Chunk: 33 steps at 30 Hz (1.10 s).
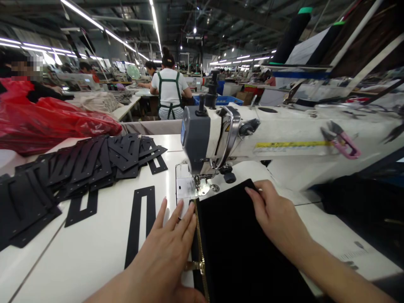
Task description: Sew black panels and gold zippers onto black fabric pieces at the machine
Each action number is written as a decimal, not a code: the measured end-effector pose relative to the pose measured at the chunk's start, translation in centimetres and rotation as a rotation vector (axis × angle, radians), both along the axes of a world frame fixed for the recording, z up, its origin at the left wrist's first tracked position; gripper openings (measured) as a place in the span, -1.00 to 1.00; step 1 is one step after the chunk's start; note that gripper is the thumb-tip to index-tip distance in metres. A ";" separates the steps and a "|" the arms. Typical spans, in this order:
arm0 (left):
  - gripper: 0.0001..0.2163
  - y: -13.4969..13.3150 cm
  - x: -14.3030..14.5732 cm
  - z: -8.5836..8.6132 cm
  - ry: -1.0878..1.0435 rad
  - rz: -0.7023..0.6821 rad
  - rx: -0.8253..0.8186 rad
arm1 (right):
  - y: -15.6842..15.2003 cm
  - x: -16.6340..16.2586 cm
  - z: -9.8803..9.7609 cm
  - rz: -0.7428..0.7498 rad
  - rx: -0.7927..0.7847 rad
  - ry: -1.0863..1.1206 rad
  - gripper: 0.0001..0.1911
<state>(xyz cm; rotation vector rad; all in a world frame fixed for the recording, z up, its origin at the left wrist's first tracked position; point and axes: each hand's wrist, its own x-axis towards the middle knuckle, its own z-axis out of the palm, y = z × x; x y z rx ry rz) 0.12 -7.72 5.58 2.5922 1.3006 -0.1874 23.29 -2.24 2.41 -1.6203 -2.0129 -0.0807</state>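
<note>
A black fabric piece (233, 240) with a gold zipper (199, 248) along its left edge lies on the white table, its far end just short of the presser foot (202, 185) of a white and grey sewing machine (221, 134). My left hand (167, 252) lies flat with fingers stretched out, pressing the zipper edge. My right hand (274, 214) rests palm down on the cloth's right side, fingers extended toward the machine.
Several black slotted cut-outs (78, 168) are heaped at the left, and one long black frame piece (140, 223) lies beside my left hand. A red plastic bag (47, 118) sits at far left. Pink thread snips (342, 141) rest on the machine arm. People work in the background.
</note>
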 end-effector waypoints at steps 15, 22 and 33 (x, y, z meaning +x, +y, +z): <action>0.10 0.7 0.2 -0.9 0.029 0.039 0.067 | -5.6 -2.9 -0.1 0.678 -0.096 -0.385 -0.41; -0.27 -1.2 -0.1 -1.2 -0.221 0.061 0.202 | -5.4 -3.1 -0.3 0.610 -0.181 -0.316 -0.48; -0.87 -4.3 0.3 -2.8 -0.632 0.036 0.112 | -5.4 -3.1 -0.6 0.634 -0.155 -0.247 -0.48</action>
